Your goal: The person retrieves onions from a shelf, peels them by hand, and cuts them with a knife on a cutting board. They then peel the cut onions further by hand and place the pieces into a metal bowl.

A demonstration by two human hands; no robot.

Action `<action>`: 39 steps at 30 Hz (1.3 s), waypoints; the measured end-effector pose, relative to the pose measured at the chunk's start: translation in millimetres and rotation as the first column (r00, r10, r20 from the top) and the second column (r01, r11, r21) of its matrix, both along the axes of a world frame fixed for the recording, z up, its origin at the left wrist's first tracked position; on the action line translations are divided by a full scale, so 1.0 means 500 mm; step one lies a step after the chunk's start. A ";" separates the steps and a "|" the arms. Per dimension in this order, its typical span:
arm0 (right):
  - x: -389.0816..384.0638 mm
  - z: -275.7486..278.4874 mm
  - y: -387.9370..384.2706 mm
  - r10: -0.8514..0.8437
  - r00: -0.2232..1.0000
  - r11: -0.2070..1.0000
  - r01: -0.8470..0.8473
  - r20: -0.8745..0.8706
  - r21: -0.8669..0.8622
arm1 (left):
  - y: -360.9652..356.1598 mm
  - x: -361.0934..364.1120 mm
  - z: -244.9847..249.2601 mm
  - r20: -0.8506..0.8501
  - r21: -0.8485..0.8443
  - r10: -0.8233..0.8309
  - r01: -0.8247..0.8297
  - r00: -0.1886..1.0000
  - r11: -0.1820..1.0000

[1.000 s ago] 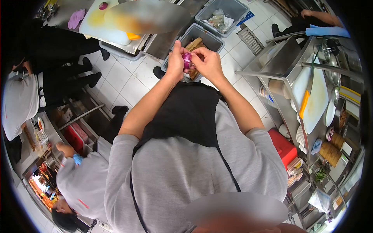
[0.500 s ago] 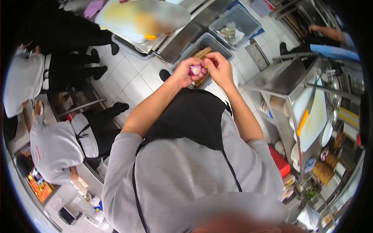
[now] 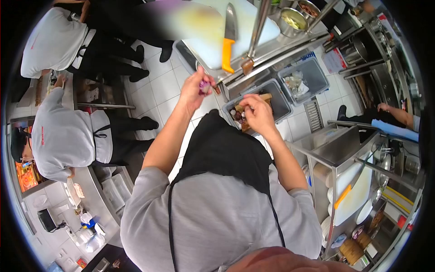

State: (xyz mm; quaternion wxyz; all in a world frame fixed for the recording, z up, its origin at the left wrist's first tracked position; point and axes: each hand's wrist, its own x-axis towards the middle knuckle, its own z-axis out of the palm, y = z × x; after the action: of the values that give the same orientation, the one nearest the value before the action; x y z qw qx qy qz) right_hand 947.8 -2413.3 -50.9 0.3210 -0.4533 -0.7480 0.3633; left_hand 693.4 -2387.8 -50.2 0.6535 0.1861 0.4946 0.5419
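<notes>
My left hand (image 3: 194, 91) is closed around a small red onion (image 3: 205, 87), purple with a pale patch, near the front edge of the steel counter. Over a grey bin (image 3: 283, 97) hangs my right hand (image 3: 259, 114), its fingers curled together; whatever they may hold is hidden. Brown and pale scraps (image 3: 239, 113) lie in that bin, below the fingers. On the white cutting board (image 3: 206, 52) beyond my left hand rests a knife (image 3: 227, 41) with an orange handle.
A second grey bin (image 3: 312, 88) with crumpled plastic stands on the right. Metal pots (image 3: 293, 20) sit on the counter. A steel rack (image 3: 335, 149) carries another board and an orange-handled knife (image 3: 343, 196). Several people work on the left; one person's arm (image 3: 398, 115) shows far right.
My hands have parted: the left moved leftward with the red onion, the right shifted slightly right and down over the bin. The view has tilted, bringing the counter's knife and pots into sight.
</notes>
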 end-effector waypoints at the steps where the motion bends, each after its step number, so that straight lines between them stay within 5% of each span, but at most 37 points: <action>1: -0.036 0.019 0.010 0.021 0.999 1.000 -0.021 -0.040 0.018 | 0.034 -0.026 -0.002 -0.021 0.041 0.036 -0.035 0.999 0.999; 3: -0.110 0.038 0.045 0.019 1.000 0.973 -0.013 -0.024 0.231 | 0.106 -0.075 -0.011 -0.057 0.121 0.104 -0.097 0.993 0.988; 6: -0.209 0.053 0.126 -0.141 0.967 0.927 0.053 0.212 0.372 | 0.216 -0.097 -0.017 -0.487 0.205 0.215 -0.128 0.847 0.970; 9: -0.271 0.018 0.229 -0.262 0.878 0.936 0.132 0.400 0.326 | 0.303 -0.101 -0.042 -0.834 0.428 0.377 0.039 0.403 0.903; 13: -0.293 0.051 0.299 -0.307 0.867 0.943 0.332 0.393 0.003 | 0.347 -0.071 -0.023 -0.959 0.280 0.283 0.184 0.012 0.942; 16: -0.283 0.097 0.313 -0.359 0.876 0.892 0.424 0.321 -0.160 | 0.387 -0.052 -0.035 -0.942 0.313 0.276 0.205 0.188 0.927; 18: -0.275 0.090 0.301 -0.445 0.886 0.873 0.462 0.130 -0.158 | 0.405 -0.049 -0.051 -0.902 0.345 0.255 0.229 0.347 0.910; 20: -0.277 0.131 0.259 -0.503 0.858 0.828 0.443 -0.105 -0.343 | 0.423 -0.048 -0.061 -0.844 0.377 0.195 0.295 0.499 0.878; 23: -0.274 0.123 0.219 -0.538 0.761 0.832 0.409 -0.362 -0.375 | 0.423 -0.046 -0.084 -0.435 0.474 0.237 -0.003 0.868 0.880; 27: -0.265 0.144 0.186 -0.474 0.850 0.829 0.343 -0.230 -0.441 | 0.379 -0.114 -0.042 -0.406 0.462 0.393 -0.186 0.825 0.867; 29: -0.257 0.128 0.178 -0.400 0.916 0.886 0.386 -0.001 -0.258 | 0.362 -0.150 -0.059 -0.412 0.483 0.438 -0.217 0.799 0.849; 32: -0.245 0.166 0.147 -0.218 0.946 0.964 0.247 0.240 -0.097 | 0.335 -0.158 -0.063 -0.518 0.543 0.399 -0.069 0.756 0.837; 36: -0.244 0.192 0.125 -0.101 0.836 0.976 0.189 0.539 -0.111 | 0.321 -0.129 -0.051 -0.599 0.618 0.322 0.168 0.733 0.768; 39: -0.234 0.188 0.123 -0.061 0.790 0.978 0.169 0.610 -0.122 | 0.327 -0.121 -0.046 -0.664 0.585 0.254 0.277 0.703 0.763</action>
State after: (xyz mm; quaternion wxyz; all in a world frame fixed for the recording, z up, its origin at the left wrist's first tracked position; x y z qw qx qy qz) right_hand 830.7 -2351.7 43.2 0.0481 -0.6155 -0.7484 0.2423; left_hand 633.0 -2224.1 -73.0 0.3086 0.5965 0.4872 0.5583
